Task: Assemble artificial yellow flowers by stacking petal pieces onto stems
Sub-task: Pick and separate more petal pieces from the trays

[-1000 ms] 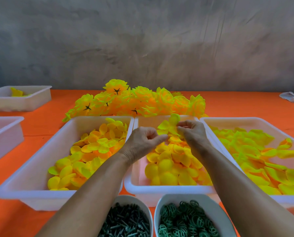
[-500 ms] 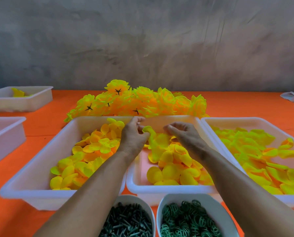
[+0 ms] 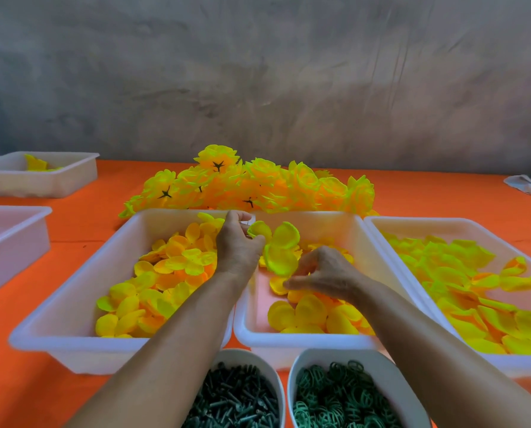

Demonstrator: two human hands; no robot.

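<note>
My left hand [image 3: 238,246] hovers over the divide between the left tray [image 3: 72,307] and the middle tray [image 3: 304,342]. It grips a partly built flower [image 3: 281,247] of yellow-green petal pieces, whose stem is hidden in the fist. My right hand [image 3: 322,273] is down in the middle tray, fingertips gathered on the edge of a loose yellow petal piece [image 3: 277,287]. A white bowl of dark green stems [image 3: 233,400] stands at the near edge.
A right tray [image 3: 443,225] holds larger yellow-green petals. Beside the stems is a bowl of green rings [image 3: 341,396]. Finished flowers [image 3: 251,186] are piled behind the trays. Two more white trays [image 3: 10,239] [image 3: 41,180] stand at the left on the orange table.
My right hand let go of the flower and dropped into the middle tray onto a loose petal. My left hand moved up and back, keeping the flower.
</note>
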